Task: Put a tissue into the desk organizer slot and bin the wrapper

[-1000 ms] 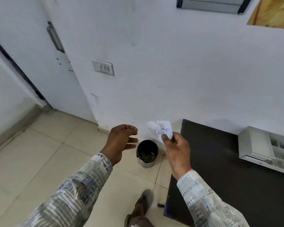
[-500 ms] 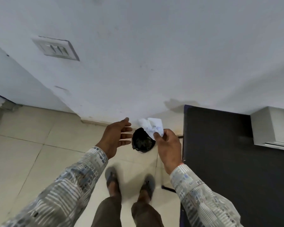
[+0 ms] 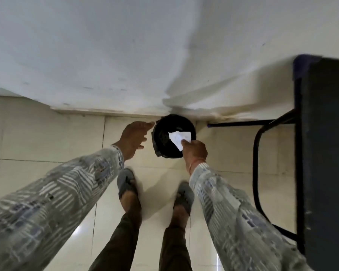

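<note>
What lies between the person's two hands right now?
In the head view, the black bin sits between the left hand and right hand, the white wrapper held over its opening.

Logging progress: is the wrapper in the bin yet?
Not yet: the right hand pinches the wrapper over the bin.
</note>
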`<state>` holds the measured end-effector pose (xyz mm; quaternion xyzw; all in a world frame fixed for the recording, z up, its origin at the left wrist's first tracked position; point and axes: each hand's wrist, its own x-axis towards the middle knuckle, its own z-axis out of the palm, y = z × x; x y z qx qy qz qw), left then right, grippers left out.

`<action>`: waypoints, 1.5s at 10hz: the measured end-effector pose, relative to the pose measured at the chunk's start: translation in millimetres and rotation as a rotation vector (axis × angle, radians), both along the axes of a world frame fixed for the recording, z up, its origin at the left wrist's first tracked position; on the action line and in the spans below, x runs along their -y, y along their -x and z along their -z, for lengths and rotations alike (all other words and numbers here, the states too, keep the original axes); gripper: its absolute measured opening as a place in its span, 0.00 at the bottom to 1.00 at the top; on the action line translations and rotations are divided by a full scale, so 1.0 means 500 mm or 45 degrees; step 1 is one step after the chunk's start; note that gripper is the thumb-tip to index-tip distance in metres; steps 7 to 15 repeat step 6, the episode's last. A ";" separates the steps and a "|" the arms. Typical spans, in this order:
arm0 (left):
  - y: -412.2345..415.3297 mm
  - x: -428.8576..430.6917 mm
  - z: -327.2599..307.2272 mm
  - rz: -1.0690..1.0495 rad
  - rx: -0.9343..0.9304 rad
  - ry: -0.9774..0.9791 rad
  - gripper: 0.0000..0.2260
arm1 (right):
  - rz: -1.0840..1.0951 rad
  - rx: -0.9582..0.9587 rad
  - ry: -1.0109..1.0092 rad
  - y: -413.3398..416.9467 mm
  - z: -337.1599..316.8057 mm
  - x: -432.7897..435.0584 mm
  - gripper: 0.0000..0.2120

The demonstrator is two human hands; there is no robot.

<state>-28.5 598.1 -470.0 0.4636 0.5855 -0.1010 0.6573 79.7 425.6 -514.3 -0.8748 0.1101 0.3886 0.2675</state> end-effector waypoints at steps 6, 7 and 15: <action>-0.011 -0.027 0.044 -0.088 0.010 0.092 0.26 | -0.073 0.006 -0.216 -0.045 0.001 -0.013 0.25; -0.011 -0.027 0.044 -0.088 0.010 0.092 0.26 | -0.073 0.006 -0.216 -0.045 0.001 -0.013 0.25; -0.011 -0.027 0.044 -0.088 0.010 0.092 0.26 | -0.073 0.006 -0.216 -0.045 0.001 -0.013 0.25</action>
